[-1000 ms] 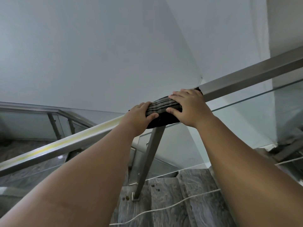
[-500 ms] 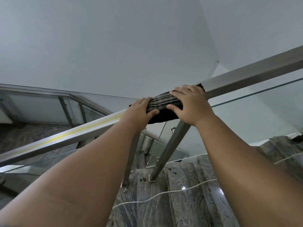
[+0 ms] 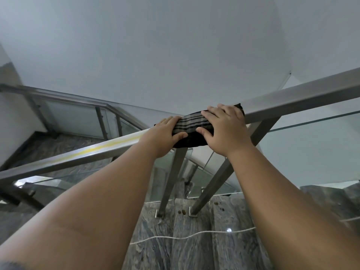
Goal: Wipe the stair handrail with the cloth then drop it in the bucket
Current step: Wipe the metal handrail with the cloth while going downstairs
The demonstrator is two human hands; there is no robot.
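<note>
Both hands clasp the cloth (image 3: 191, 129) around the handrail (image 3: 292, 99). The left hand (image 3: 165, 136) wraps the cloth's lower end, fingers over the top of the rail and thumb pressed on the near face; the right hand (image 3: 224, 129) covers the upper end in the same way, thumb on the dark fabric. Between the two hands the cloth shows grey with dark stripes on top and hangs black down the near side of the rail. The handrail is a square metal bar that slopes up to the right; left of the hands a yellow streak (image 3: 101, 147) runs along its top. Two metal posts (image 3: 212, 186) drop from under the cloth to the grey marble stairs (image 3: 194, 254), with glass panels (image 3: 315, 152) beside them. A white cord (image 3: 187, 237) lies across one step. A second railing (image 3: 78, 103) borders the landing at the far left.
</note>
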